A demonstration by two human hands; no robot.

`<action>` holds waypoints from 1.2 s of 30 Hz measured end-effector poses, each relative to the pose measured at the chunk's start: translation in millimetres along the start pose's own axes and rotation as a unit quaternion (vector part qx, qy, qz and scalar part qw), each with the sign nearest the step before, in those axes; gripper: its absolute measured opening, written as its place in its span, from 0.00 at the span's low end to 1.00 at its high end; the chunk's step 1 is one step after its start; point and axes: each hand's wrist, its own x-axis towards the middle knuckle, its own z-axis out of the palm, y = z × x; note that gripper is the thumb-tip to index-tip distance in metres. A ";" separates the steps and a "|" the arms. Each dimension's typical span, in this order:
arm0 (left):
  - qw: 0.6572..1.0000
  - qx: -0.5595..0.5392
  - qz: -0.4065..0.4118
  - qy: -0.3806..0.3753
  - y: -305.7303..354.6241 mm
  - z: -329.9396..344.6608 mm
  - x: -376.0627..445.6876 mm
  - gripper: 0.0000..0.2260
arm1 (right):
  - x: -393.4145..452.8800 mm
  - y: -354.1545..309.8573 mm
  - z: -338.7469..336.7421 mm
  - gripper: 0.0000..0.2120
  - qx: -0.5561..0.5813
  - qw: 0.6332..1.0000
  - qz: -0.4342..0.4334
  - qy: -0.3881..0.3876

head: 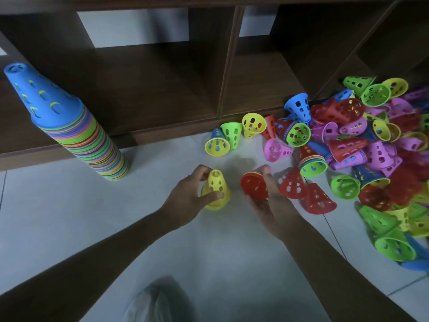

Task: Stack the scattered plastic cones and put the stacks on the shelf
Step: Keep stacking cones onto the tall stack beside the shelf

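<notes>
Your left hand [185, 201] grips yellow cone [217, 190]; right hand [270, 205] grips red stack [254, 185]. Likely light, stiff, perforated plastic; hold by sidewalls.

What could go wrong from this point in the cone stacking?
The tall stack leans on the floor, not yet shelved; adding cones may topple it. The right hand holds its red cone stack loosely, so it could slip while nesting with the yellow cone in the left hand.
</notes>
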 end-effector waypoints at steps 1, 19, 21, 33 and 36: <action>1.000 0.021 -0.005 -0.010 -4.2 4.3 1.9 0.21 | -3.5 -0.7 -0.9 0.25 -0.002 1.000 -0.007 0.005; 0.995 0.097 -0.014 0.032 -50.2 -7.0 -9.9 0.19 | -20.3 31.3 19.6 0.21 -0.226 0.943 -0.225 -0.091; 0.994 0.088 -0.029 0.061 -53.1 -13.2 -13.8 0.16 | -20.7 44.9 21.0 0.24 -0.288 0.915 -0.276 -0.067; 0.995 0.024 -0.062 0.078 -37.1 -29.2 -32.2 0.05 | 1.9 108.1 3.8 0.38 -0.469 0.795 -0.385 -0.007; 0.995 0.020 -0.059 0.077 -36.4 -28.9 -30.1 0.05 | 9.2 112.4 -4.8 0.41 -0.495 0.784 -0.375 -0.012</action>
